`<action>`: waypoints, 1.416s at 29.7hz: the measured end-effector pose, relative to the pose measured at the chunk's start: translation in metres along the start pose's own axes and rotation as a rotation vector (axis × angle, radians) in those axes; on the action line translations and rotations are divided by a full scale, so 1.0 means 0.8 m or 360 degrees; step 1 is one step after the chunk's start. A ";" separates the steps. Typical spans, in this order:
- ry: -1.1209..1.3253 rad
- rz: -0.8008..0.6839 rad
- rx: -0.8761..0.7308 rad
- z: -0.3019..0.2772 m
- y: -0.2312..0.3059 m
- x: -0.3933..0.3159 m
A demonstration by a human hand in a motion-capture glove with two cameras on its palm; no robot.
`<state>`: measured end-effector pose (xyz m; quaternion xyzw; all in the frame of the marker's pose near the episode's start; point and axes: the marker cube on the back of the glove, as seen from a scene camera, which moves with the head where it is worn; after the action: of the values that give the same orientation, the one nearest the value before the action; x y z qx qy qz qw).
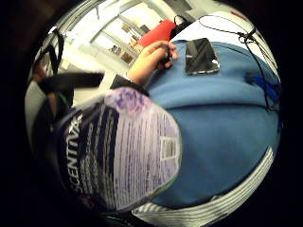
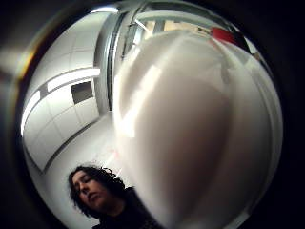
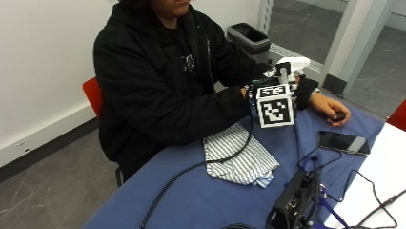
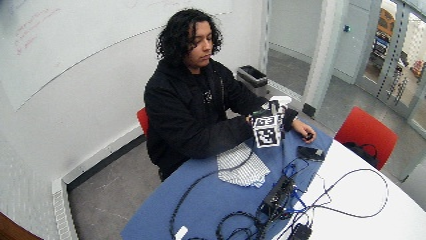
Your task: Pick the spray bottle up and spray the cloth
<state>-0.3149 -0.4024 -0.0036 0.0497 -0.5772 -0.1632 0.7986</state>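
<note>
We see a surface (image 3: pixel 190 200) covered in blue cloth, with a person in a black hooded top seated at its far left side. On that blue covering, just in front of the person, lies a crumpled white cloth with thin dark stripes (image 3: pixel 239 157); it rests flat and nothing touches it.

Above and to the right of the striped cloth, the gloved right hand (image 3: pixel 298 88) holds a spray bottle with a white trigger head and a purple and white printed label (image 3: pixel 289 67) up off the surface. The bottle stands roughly upright, its white head showing above the hand. In the little finger side palm view the labelled body of the bottle (image 1: pixel 118 151) fills much of the picture close against the palm, with the blue covering and a strip of the striped cloth (image 1: pixel 208 208) beneath it. In the thumb side palm view the bottle's smooth white body (image 2: pixel 190 129) sits right at the camera. The fingers are curled round the bottle, though we cannot make out each one separately.

To the right of the raised bottle, the bare left hand (image 3: pixel 329 109) rests on the blue covering, its fingertips on a small dark object we cannot identify. Nearer and to the right of it lies a flat black phone (image 3: pixel 342 141).
</note>
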 end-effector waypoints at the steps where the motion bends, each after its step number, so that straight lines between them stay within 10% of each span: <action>1: 0.0028 0.0019 -0.0025 -0.003 0.003 0.000; 42: 0.1836 0.0106 -0.0461 -0.178 0.260 -0.028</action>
<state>-0.1451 -0.2153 -0.0150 0.0028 -0.0233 -0.1619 0.9865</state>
